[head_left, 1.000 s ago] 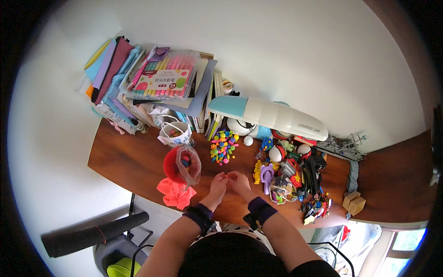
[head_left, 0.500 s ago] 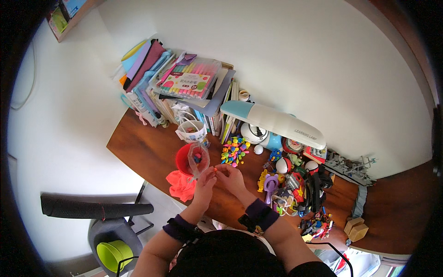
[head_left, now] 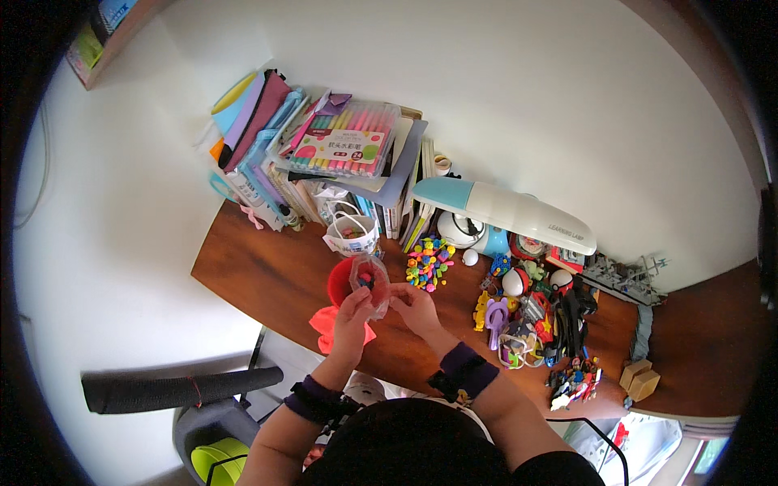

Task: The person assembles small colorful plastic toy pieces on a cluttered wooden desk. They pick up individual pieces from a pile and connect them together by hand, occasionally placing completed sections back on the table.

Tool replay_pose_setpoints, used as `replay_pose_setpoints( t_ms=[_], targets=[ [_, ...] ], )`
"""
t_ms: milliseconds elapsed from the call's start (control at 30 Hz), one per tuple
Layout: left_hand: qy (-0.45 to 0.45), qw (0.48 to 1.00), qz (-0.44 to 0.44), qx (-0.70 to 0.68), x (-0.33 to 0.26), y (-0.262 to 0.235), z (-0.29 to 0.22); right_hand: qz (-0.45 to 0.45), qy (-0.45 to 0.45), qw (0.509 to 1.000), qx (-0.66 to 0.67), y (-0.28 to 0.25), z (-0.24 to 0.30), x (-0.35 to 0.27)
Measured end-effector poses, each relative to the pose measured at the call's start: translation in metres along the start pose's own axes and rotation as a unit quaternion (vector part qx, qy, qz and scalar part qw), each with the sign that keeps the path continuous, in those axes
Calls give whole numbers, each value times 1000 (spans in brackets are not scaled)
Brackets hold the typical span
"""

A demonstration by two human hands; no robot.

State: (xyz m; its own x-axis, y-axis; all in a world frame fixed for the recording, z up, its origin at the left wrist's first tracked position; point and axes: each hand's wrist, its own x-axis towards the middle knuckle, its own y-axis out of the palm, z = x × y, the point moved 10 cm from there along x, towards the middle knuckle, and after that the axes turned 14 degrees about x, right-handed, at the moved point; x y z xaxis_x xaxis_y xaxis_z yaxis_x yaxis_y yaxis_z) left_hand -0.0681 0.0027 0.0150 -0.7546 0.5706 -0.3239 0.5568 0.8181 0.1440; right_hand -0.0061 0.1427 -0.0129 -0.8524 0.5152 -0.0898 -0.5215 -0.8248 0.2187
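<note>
**Both your hands are on a small clear bag above the desk**

Your brown wooden desk (head_left: 267,267) runs across the view against a white wall. At its back left leans a stack of books and folders (head_left: 267,154), with a flat case of coloured marker pens (head_left: 348,142) lying on top. To the right of that, a long white and pale blue desk lamp (head_left: 502,211) stretches over a heap of small toys (head_left: 535,312). Near the desk's front edge, a red cup (head_left: 339,282) stands just behind your hands, a small white pail (head_left: 350,235) sits behind it, and a pink-orange cloth (head_left: 328,324) lies at the edge below. A cluster of bright plastic beads (head_left: 428,263) lies just right of the cup.

Your left hand (head_left: 352,312) is closed around the lower side of a small clear plastic bag (head_left: 369,279), which you hold in front of the red cup. Your right hand (head_left: 413,304) touches the bag's right edge with its fingers curled in, pinching it. Small coloured bits show inside the bag; what they are cannot be told.
</note>
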Motion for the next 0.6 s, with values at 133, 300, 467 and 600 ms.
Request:
replay_pose_setpoints(
  t_ms=[133,300,467,600],
  targets=[
    [7,994,92,52,12,16,1,-76,43,994,-59,-30,-28,-1],
    [40,966,231,109,12,60,5,-144,51,987,-49,-54,-48,-13],
    [-11,944,311,113,9,85,40,-202,65,977,-37,-62,-42,-41],
    [-18,926,321,200,18,98,71,-225,89,966,-87,-85,-66,-60]
  ],
)
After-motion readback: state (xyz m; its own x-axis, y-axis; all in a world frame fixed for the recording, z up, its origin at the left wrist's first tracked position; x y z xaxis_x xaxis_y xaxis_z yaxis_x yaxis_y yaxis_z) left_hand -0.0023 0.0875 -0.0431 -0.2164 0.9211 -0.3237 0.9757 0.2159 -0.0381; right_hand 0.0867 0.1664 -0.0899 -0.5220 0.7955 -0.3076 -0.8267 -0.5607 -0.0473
